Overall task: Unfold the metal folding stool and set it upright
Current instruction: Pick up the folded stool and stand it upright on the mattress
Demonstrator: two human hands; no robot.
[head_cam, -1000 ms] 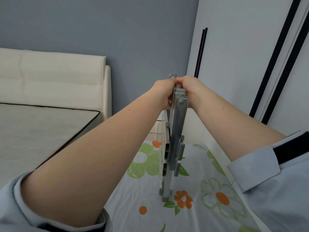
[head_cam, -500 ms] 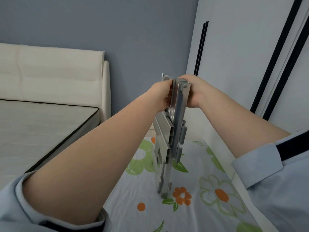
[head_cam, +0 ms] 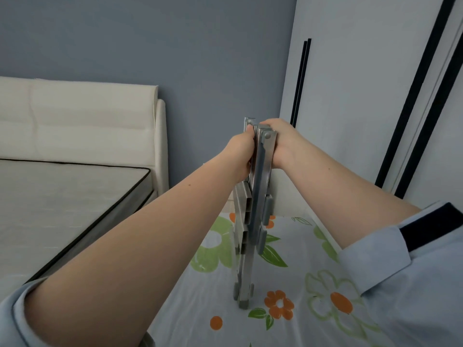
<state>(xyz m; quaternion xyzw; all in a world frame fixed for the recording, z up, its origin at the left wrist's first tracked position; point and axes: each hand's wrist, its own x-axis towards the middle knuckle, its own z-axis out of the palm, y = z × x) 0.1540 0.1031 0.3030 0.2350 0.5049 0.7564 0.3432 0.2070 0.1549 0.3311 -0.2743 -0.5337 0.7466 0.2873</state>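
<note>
Prying folding stool (head_cam: 258, 196) apart: left hand (head_cam: 241, 151) and right hand (head_cam: 280, 144) clenched on top edges, slats now fanning leftward (barely), feet near floral sheet (head_cam: 313, 259), contact unclear.

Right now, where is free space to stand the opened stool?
The flowered sheet is bare left and right of the silver folded metal stool, which the left hand and right hand grip on top. The grey mattress is bare too. Tight near the white wardrobe.
</note>
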